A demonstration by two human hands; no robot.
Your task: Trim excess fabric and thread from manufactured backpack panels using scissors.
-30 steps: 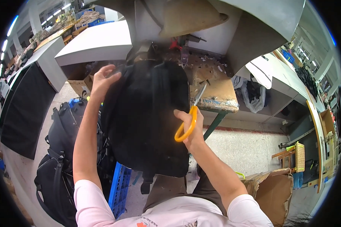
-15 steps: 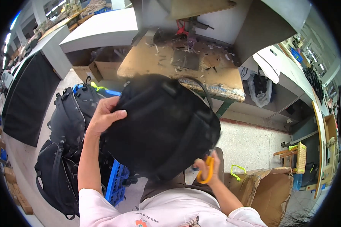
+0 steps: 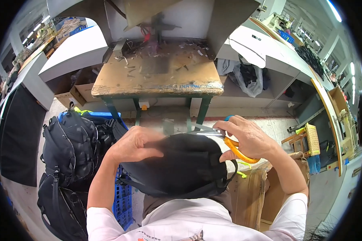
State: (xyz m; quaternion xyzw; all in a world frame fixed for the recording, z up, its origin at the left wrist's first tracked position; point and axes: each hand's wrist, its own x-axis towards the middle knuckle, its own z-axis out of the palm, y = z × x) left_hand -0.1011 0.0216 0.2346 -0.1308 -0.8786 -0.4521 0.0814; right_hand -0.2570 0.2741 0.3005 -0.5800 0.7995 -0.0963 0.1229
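A black backpack (image 3: 177,168) lies across my lap, its far edge rounded and raised. My left hand (image 3: 136,145) is closed at the bag's upper left edge, its fingertips smeared by motion. In my right hand (image 3: 249,136) is a pair of scissors with orange handles (image 3: 239,152). Their metal blades are spread apart and point left, right at the bag's far edge. Whether the blades touch the fabric or a thread I cannot make out. Something blue shows around a finger of my right hand.
More black backpacks (image 3: 70,142) are piled at my left on a blue plastic crate (image 3: 124,201). A worn worktable (image 3: 157,78) littered with scraps stands ahead. An open cardboard box (image 3: 249,197) is at my right, a small wooden stool (image 3: 309,140) beyond it.
The backpack has come down and tilted flatter onto my lap. My right hand has risen with the scissors from the bag's lower right to its far edge. The view has swung right.
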